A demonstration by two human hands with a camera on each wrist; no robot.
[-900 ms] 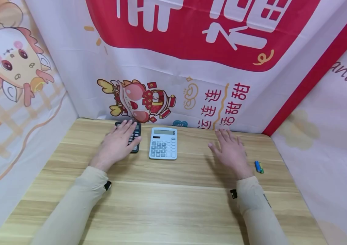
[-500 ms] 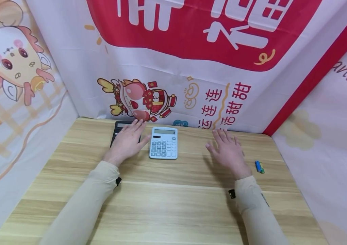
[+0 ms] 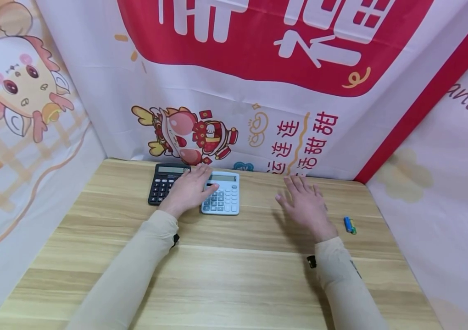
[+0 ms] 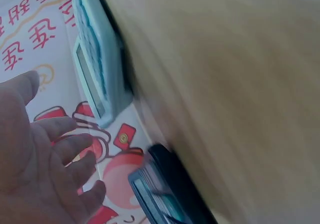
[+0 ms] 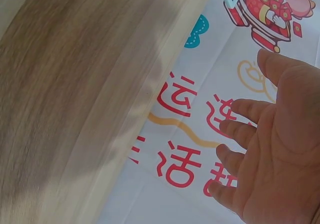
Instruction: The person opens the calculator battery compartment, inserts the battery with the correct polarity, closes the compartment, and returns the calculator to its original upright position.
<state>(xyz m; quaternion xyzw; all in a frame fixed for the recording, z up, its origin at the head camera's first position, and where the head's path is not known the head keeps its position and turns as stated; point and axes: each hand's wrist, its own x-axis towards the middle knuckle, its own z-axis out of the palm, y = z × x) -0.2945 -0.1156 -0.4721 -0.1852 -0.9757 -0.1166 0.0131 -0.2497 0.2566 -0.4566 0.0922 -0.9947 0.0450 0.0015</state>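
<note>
Two calculators lie side by side near the table's back edge, a black calculator (image 3: 161,185) on the left and a light blue calculator (image 3: 229,192) beside it. In the head view my left hand (image 3: 188,190) covers parts of both. The left wrist view shows that hand (image 4: 45,159) raised off the light blue calculator (image 4: 97,59) and the black calculator (image 4: 167,191), its fingers loosely extended and holding nothing. My right hand (image 3: 306,206) hovers over the table to the right, fingers spread; in the right wrist view its palm is bare.
Two small batteries (image 3: 349,225), one blue and one green, lie right of my right hand. The wooden table (image 3: 234,284) meets a printed cloth backdrop (image 3: 234,87) at its back edge, with more cloth at both sides.
My left hand has moved right, from over the black calculator to the gap and left part of the light blue one, uncovering most of the black calculator. My right hand has shifted slightly left.
</note>
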